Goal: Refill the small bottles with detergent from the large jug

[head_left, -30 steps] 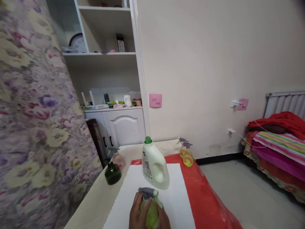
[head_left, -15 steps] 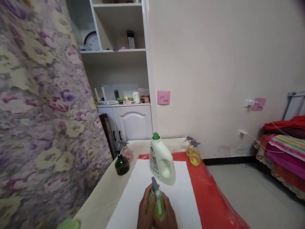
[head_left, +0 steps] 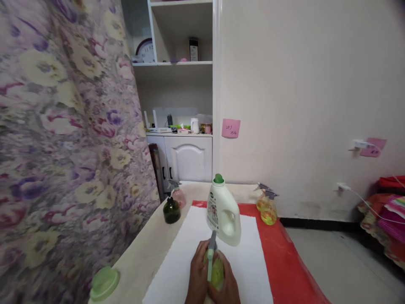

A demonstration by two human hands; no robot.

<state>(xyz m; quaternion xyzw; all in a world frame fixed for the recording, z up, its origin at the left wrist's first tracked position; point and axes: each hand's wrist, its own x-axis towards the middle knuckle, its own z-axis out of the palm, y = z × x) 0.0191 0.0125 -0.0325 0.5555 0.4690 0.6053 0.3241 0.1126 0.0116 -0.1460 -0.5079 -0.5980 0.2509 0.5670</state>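
Note:
Both hands are closed around a yellow-green spray bottle (head_left: 217, 273) with a grey and pale green trigger head, low over the white sheet. My left hand (head_left: 198, 270) wraps its left side near the neck, and my right hand (head_left: 229, 280) grips the right side of its body. Part of the bottle is covered by my fingers. Just beyond stands a large pale green detergent jug (head_left: 226, 211) with a green spout, upright, its handle to the right. The white sheet (head_left: 177, 270) lies flat beneath.
Back left on the table stand a dark green pump bottle (head_left: 171, 212) and a pink spray bottle (head_left: 179, 197). Two yellowish spray bottles, the nearer one (head_left: 268, 213) in front, stand at right on the red sheet (head_left: 281, 261). A green bowl (head_left: 105, 283) sits near left.
The view has turned left, so the scene shifts right and more of the green bowl shows. Both hands keep hold of the spray bottle, whose trigger head has turned slightly.

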